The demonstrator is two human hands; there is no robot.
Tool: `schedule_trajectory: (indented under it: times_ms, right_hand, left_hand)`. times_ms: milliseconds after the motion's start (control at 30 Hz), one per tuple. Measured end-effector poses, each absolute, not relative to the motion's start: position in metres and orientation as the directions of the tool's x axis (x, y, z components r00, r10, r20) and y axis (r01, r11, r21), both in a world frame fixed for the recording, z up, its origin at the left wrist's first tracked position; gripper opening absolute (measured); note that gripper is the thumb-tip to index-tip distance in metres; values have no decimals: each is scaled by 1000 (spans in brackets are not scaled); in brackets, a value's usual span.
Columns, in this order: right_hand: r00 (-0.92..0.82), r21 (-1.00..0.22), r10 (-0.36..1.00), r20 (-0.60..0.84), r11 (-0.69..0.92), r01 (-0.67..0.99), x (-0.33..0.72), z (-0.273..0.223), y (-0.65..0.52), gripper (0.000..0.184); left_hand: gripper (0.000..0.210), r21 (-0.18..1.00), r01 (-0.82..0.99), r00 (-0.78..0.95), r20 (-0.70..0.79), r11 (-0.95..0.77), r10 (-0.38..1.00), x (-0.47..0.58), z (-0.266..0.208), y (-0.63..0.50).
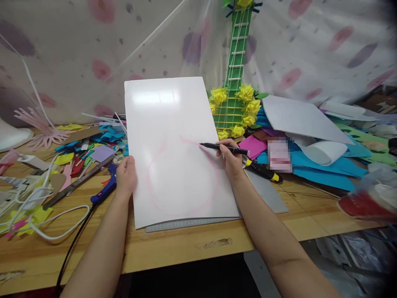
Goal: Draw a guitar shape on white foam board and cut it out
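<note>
White board (182, 178) with faint pink curves (149, 176)

Green guitar (236, 68) — partly behind white board (182, 178)

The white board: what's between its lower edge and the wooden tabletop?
In the head view, a grey sheet peeks out between the white board and the wooden tabletop.

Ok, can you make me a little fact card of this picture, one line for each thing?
Left grip: holding the left edge of the white board
Right grip: holding a black marker
Drawing: faint pink curves on the board
Behind the board: green guitar shape with yellow flowers
Near the left grip: blue tool with a black cord
Table: wooden
</note>
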State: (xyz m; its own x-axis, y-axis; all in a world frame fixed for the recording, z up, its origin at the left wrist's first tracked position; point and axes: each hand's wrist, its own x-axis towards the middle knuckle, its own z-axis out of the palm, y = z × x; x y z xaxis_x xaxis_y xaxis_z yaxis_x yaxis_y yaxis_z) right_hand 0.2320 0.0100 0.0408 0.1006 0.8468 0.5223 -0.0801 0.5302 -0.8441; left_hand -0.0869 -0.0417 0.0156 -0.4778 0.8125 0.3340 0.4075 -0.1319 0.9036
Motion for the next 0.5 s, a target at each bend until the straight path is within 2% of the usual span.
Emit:
schedule_trajectory:
  times_ms: [167, 500]
  right_hand:
    - [40, -835, 835, 549, 546, 65, 221, 45, 6, 17]
    - [20, -814, 821, 570, 562, 147, 209, 47, 12, 19]
  left_hand:
    - [41, 900, 417, -485, 337, -125, 807, -91, 13, -41]
    - [41, 903, 407, -512, 348, -135, 786, -92, 12, -39]
